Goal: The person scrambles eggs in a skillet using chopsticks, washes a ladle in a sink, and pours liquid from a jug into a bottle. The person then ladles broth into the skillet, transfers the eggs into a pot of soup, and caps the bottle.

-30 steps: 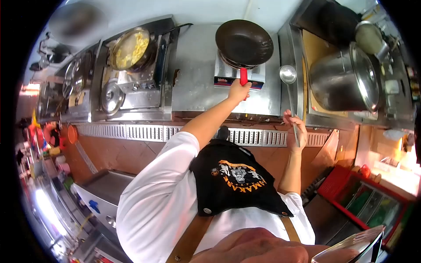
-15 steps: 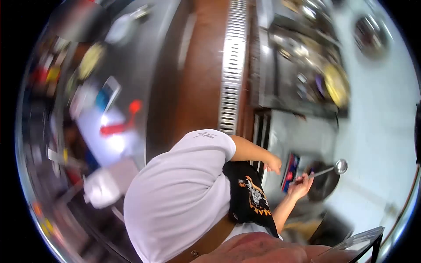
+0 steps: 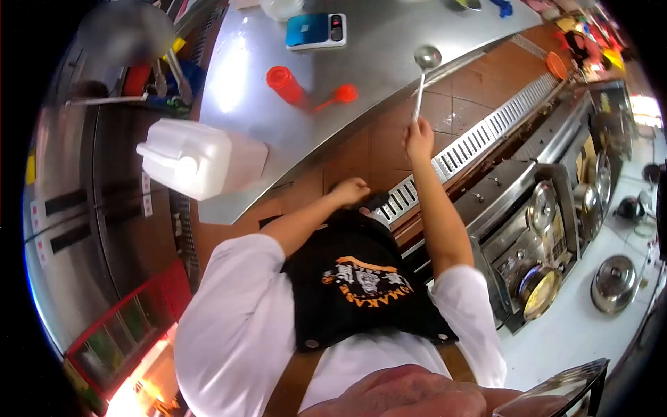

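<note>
My right hand [image 3: 420,142] is wrapped round the handle of a long metal ladle [image 3: 427,57], whose bowl is up by the edge of the steel table [image 3: 375,42]. My left hand [image 3: 351,190] is in front of the black apron [image 3: 361,278], over the floor, with its fingers curled and nothing visible in them. On the steel table lie a red bottle [image 3: 283,82] and a small red scoop [image 3: 344,94]. A blue-topped scale [image 3: 309,31] is farther back on it. Nearest my left arm on the table is a white plastic jug [image 3: 194,156].
A slotted floor drain [image 3: 455,154] runs along the stove counter [image 3: 511,177] on the right. On that side are a pan with yellow food [image 3: 542,295] and metal lids [image 3: 542,203]. Steel cabinets [image 3: 132,208] and a red-framed case [image 3: 125,326] stand at the left.
My left hand has let go of the wok's red handle. The view has turned from the stove to the steel table. The ladle has moved along in my right hand.
</note>
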{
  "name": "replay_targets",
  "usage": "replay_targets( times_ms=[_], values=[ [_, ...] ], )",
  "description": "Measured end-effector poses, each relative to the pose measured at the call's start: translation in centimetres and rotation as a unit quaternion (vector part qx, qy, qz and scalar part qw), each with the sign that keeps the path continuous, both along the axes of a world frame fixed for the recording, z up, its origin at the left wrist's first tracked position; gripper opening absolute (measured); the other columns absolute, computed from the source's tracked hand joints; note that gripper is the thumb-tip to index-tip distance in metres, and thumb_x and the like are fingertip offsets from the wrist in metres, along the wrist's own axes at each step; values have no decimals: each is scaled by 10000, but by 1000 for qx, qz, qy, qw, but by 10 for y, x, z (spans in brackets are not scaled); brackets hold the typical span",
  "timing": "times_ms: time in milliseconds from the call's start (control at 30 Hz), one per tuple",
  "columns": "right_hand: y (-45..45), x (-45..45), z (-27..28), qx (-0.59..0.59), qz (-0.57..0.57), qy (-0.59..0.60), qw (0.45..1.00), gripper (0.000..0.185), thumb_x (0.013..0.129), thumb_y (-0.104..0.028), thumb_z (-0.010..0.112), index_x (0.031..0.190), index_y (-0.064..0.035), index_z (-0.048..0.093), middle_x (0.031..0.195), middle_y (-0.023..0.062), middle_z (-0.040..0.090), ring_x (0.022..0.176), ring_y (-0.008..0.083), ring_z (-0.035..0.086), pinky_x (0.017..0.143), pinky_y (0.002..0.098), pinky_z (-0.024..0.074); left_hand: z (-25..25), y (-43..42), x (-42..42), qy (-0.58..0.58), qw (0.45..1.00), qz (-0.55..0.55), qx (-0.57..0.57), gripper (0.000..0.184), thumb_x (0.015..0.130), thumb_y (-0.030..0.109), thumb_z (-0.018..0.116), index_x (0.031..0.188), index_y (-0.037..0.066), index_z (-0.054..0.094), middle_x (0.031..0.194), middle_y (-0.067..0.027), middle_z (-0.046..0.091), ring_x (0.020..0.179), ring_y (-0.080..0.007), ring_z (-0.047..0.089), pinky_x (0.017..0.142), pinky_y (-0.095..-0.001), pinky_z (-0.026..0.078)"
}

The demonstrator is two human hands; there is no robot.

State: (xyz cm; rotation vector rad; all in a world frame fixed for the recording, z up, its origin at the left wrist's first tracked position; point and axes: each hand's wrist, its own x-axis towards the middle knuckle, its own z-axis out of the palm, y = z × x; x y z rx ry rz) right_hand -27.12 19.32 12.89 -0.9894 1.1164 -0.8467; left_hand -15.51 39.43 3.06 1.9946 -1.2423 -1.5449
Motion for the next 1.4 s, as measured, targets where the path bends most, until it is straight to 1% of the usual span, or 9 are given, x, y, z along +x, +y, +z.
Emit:
replay_targets(
  times_ms=[267, 333, 433, 600, 900, 1100, 1167, 1267, 1400],
  values=[
    [-86, 99, -56, -105, 45, 124, 986, 297, 895, -182, 532, 1119, 12, 542, 611, 74, 569, 464, 179, 555, 438, 330, 452, 73, 208, 70, 72, 874, 479, 40, 458, 919, 282, 562, 1269, 5, 461, 1059, -153, 636, 887, -223, 640, 699, -314, 507],
    [-93, 98, -70, -220, 100, 323, 915, 361, 848, -172, 581, 1175, -25, 543, 816, 120, 635, 778, 319, 626, 711, 423, 499, 87, 253, 63, 64, 801, 595, 29, 363, 905, 267, 578, 1175, 27, 542, 936, -105, 643, 769, -185, 628, 651, -303, 503],
    [-59, 94, -27, -412, 27, 442, 796, 380, 783, -173, 631, 1141, -61, 572, 984, 144, 611, 987, 365, 560, 821, 456, 459, 93, 303, 48, 115, 716, 689, 14, 296, 903, 259, 589, 1106, 46, 561, 925, -97, 642, 782, -173, 630, 644, -298, 500],
    [-14, 132, 5, -454, 260, 274, 807, 376, 736, -193, 682, 1096, -128, 596, 1103, 135, 558, 1026, 359, 529, 826, 448, 470, 108, 332, 66, 61, 575, 800, -160, 239, 896, 232, 620, 1036, 42, 582, 861, -80, 638, 732, -147, 610, 609, -261, 489],
    [-25, 165, 13, -393, 372, 601, 589, 466, 802, -202, 585, 1254, -207, 474, 1228, 196, 492, 1124, 434, 500, 889, 443, 484, 206, 333, 169, -94, 694, 675, -232, 256, 938, 167, 556, 1128, -3, 574, 916, -70, 636, 797, -121, 597, 693, -235, 476],
    [-21, 180, 38, -366, 329, 573, 656, 442, 816, -220, 604, 1239, -174, 482, 1165, 213, 529, 1008, 407, 571, 843, 441, 498, 119, 353, 186, -18, 860, 501, -91, 267, 937, 156, 529, 1150, 1, 574, 882, -79, 652, 764, -126, 617, 676, -258, 489],
    [-19, 187, 88, -533, 296, 331, 721, 480, 763, -175, 685, 1201, -131, 493, 1154, 176, 528, 977, 381, 578, 824, 436, 494, 107, 325, 180, 33, 896, 437, -73, 285, 930, 162, 541, 1156, -9, 566, 914, -101, 657, 785, -148, 627, 696, -270, 498],
    [-4, 226, 147, -584, 357, 276, 674, 485, 730, -112, 708, 1170, -115, 503, 1134, 151, 546, 998, 367, 566, 823, 426, 486, 65, 264, 170, 56, 938, 309, -150, 326, 914, 217, 575, 1145, -12, 572, 956, -116, 660, 838, -175, 629, 740, -296, 508],
    [-2, 276, 158, -633, 529, 268, 497, 473, 716, -100, 715, 1151, -121, 529, 1115, 103, 566, 1045, 329, 552, 841, 400, 480, 150, 132, 142, 53, 929, 269, -248, 320, 872, 259, 617, 1092, 27, 594, 949, -172, 639, 839, -265, 621, 746, -340, 487]
  ],
)
